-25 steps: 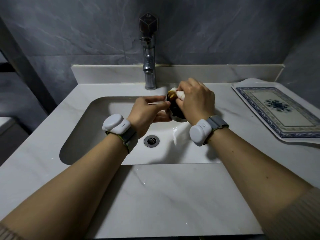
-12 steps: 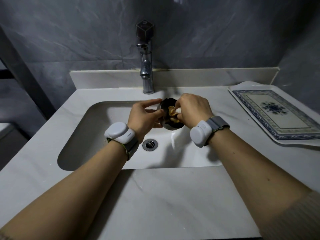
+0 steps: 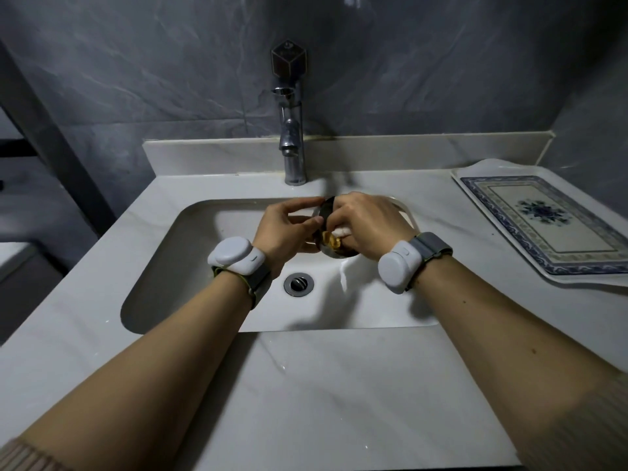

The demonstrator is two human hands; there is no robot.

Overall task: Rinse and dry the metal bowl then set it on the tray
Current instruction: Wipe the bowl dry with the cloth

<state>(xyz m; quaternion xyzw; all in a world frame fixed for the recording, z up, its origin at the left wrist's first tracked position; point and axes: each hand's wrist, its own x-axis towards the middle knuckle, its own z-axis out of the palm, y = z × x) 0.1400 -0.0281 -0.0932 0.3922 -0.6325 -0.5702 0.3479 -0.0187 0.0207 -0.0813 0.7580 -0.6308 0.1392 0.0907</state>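
Observation:
A small dark metal bowl (image 3: 327, 212) is held tilted over the white sink basin (image 3: 190, 266), mostly hidden between my two hands. My left hand (image 3: 283, 231) grips its left rim with fingers and thumb. My right hand (image 3: 368, 224) is curled round a wad of white and yellowish cloth (image 3: 334, 236) and presses it into the bowl. The tray (image 3: 503, 171), white with a blue patterned border, lies on the counter at the right with nothing on it.
A chrome tap (image 3: 291, 144) stands behind the basin, just beyond the hands; no water is seen running. The drain (image 3: 298, 283) sits below the hands. Pale marble counter (image 3: 339, 402) surrounds the basin, with a dark tiled wall behind.
The cloth in my right hand has moved from the bowl's top edge down into its lower part. Both hands stay on the bowl over the basin.

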